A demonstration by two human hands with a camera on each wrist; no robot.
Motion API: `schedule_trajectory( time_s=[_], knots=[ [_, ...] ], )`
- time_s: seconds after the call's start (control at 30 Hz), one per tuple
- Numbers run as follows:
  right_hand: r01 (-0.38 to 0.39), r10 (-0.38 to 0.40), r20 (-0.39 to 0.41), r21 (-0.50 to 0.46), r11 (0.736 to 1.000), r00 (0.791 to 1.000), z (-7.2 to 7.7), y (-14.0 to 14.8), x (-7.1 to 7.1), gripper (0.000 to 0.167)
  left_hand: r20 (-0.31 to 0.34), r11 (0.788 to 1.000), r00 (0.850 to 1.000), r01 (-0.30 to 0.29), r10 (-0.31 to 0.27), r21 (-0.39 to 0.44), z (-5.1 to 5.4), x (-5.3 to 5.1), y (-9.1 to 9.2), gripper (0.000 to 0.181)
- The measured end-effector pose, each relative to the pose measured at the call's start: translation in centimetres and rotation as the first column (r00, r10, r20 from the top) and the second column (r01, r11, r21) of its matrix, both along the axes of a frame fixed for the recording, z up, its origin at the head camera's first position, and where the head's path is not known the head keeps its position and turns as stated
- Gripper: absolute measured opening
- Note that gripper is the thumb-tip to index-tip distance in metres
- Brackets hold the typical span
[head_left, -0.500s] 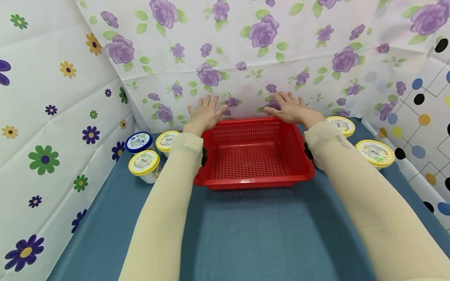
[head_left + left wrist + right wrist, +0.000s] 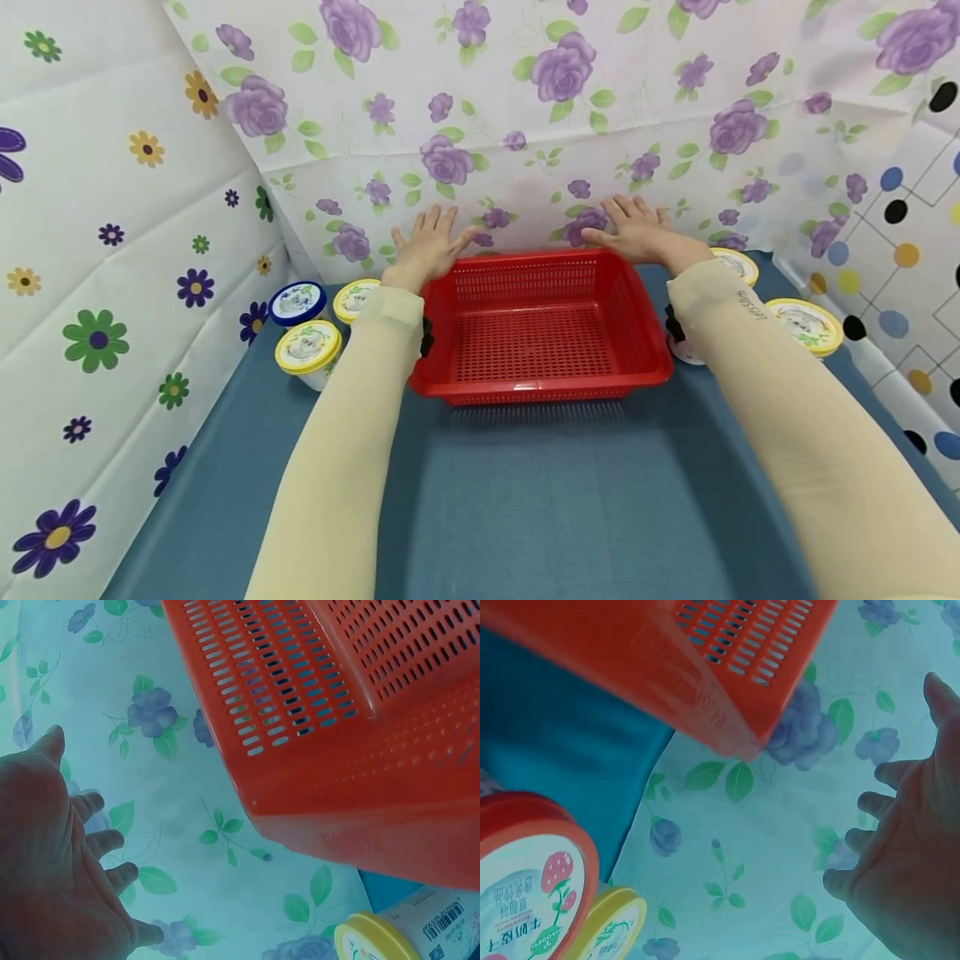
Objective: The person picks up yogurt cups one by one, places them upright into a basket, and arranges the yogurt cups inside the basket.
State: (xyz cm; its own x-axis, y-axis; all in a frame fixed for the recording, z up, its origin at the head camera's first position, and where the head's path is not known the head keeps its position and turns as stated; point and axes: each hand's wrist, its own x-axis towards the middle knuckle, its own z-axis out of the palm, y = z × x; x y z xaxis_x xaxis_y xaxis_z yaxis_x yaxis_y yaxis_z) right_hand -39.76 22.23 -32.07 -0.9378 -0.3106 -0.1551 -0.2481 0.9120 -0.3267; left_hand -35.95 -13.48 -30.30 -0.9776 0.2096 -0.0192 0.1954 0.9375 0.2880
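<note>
Red basket [image 2: 540,388] lies crosswise, ungripped

The left hand [image 2: 424,250], spread and empty, is apart from the basket's back-left corner; the basket lies between, long axis left to right; the right hand [image 2: 639,237], also spread and empty, seems equally near its back-right corner.

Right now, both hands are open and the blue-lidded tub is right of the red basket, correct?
Not quite: the head view shows the blue-lidded tub left of the red basket. The left hand and right hand are indeed open.
</note>
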Motion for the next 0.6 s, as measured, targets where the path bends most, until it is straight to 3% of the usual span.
schedule_trajectory(
  time_s=[0.27, 0.43, 0.6],
  knots=[
    [0.008, -0.008, 0.021, -0.011, 1.0, 1.0, 0.4, 1.0, 0.2, 0.112, 0.021, 1.0, 1.0, -0.009, 0.009, -0.006, 0.0, -0.1, -0.8, 0.076],
    [0.004, -0.003, 0.008, -0.026, 1.0, 1.0, 0.8, 1.2, 0.3, 0.112, 0.048, 1.0, 0.999, 0.002, -0.002, 0.004, -0.3, -0.6, -1.8, 0.079],
    [-0.002, 0.002, -0.016, -0.021, 1.0, 1.0, 1.4, 1.1, 1.2, 0.109, 0.058, 1.0, 0.998, 0.011, -0.012, 0.019, -0.1, -0.5, -2.3, 0.079]
  ],
)
